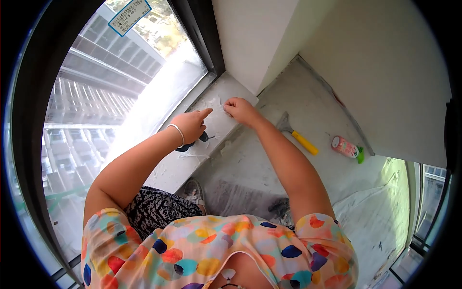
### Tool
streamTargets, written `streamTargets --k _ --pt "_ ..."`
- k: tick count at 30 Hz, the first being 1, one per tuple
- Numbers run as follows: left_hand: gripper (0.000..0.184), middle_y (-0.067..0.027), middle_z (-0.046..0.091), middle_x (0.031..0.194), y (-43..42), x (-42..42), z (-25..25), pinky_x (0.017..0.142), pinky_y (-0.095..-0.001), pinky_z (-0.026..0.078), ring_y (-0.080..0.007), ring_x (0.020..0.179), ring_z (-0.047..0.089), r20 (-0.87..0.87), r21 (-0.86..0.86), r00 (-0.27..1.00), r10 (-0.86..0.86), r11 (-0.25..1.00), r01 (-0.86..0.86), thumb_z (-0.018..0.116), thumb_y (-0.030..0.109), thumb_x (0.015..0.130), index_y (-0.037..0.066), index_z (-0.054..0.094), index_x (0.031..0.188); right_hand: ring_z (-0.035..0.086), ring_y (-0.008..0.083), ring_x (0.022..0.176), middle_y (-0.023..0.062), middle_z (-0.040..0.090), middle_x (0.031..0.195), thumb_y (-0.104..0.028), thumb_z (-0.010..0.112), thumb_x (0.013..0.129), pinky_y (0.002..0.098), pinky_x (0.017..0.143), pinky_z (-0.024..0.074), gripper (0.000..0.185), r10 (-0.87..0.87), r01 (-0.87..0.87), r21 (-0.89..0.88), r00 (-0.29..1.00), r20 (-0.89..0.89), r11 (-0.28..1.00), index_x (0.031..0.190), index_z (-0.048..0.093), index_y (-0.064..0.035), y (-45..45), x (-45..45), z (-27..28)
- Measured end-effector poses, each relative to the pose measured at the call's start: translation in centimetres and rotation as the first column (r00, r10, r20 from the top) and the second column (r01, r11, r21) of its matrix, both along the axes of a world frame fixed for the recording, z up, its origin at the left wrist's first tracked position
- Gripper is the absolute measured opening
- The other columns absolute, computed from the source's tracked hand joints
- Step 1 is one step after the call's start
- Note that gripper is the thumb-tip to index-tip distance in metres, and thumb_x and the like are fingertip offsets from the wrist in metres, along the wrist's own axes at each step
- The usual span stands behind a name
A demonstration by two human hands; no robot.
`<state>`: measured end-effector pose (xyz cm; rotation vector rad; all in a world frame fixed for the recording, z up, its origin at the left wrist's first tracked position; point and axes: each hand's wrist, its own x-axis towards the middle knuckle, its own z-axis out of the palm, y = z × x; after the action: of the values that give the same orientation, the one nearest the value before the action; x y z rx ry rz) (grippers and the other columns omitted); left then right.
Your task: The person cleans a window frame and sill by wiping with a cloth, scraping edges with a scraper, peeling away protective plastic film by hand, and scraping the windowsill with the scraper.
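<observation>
Whitish scraps [215,102] lie on the pale ledge [177,171], near the right hand [240,111], its fingertips together, any hold on a scrap unclear. Above the ledge, the left hand [191,127] points its index finger, its grip impossible to tell, beside a dark object [204,137]; beyond the ledge's right edge lie a yellow-handled scraper [298,137] and, farther off, a pink bottle [344,147].

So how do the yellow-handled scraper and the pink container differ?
The scraper is long and slim; the container is stout and rounded. The scraper pairs a yellow handle with a greyish head, while the container is pink and white with a green part at one end. Both lie on the floor.
</observation>
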<state>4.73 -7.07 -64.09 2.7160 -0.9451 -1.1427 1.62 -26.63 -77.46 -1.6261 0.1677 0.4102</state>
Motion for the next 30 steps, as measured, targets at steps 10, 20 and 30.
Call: streamTargets --k 10,20,30 --pt "0.044 -0.0157 0.067 0.094 -3.5 1.0 -2.2 0.077 -0.0388 0.048 -0.0317 0.087 0.063 -0.197 -0.126 0.98 -0.016 0.992 -0.009 0.066 0.024 0.077 0.008 0.056 0.117 0.06 0.0115 0.085 0.0049 0.062 0.091 -0.01 0.055 0.09 0.0275 0.076 0.0514 0.014 -0.103 0.113 0.364 0.994 -0.048 0.925 0.098 0.059 0.0014 2.6 -4.9 4.4" --pt "0.022 -0.0093 0.068 0.088 -2.8 0.2 -2.4 0.075 -0.0322 0.048 -0.024 0.08 0.063 -0.296 -0.147 0.954 0.045 0.985 -0.092 0.059 0.024 0.081 0.007 0.069 0.091 0.056 0.0268 0.093 0.0089 0.059 0.1 -0.018 0.065 0.079 0.0356 0.078 0.0485 0.029 0.107 0.291 -0.672 0.868 0.484 0.681 0.105 0.061 -0.006 -1.4 -5.7 -0.4" --pt "0.059 -0.0112 0.067 0.091 -0.5 -0.1 -3.9 0.068 -0.031 0.053 -0.0208 0.072 0.065 -0.645 0.233 0.283 0.71 0.535 -0.812 0.046 0.054 0.091 0.0 0.062 0.112 0.061 0.0205 0.066 0.0086 0.066 0.073 -0.018 0.067 0.078 0.0326 0.061 0.0482 0.017 -0.192 0.199 -0.266 0.98 0.054 0.943 0.081 0.066 -0.0009 3.6 -3.3 -0.9"
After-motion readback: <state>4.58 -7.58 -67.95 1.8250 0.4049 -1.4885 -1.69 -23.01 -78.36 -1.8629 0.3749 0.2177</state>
